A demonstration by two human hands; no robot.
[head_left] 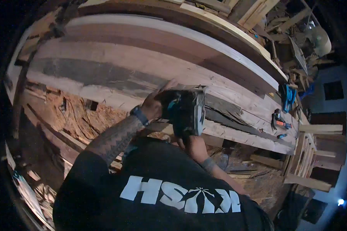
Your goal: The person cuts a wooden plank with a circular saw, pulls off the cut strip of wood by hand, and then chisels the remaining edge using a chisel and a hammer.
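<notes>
Room on planks beyond power tool

The tool is black with teal parts and lies across the board near mid-length; surface contact cannot be confirmed. The board is long, flat and dark-banded, with splintered grain beside the tool.

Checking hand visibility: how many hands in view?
2: left hand at the left side of the power tool, right hand at its near end. Both are partly hidden; no other hands show.
</notes>
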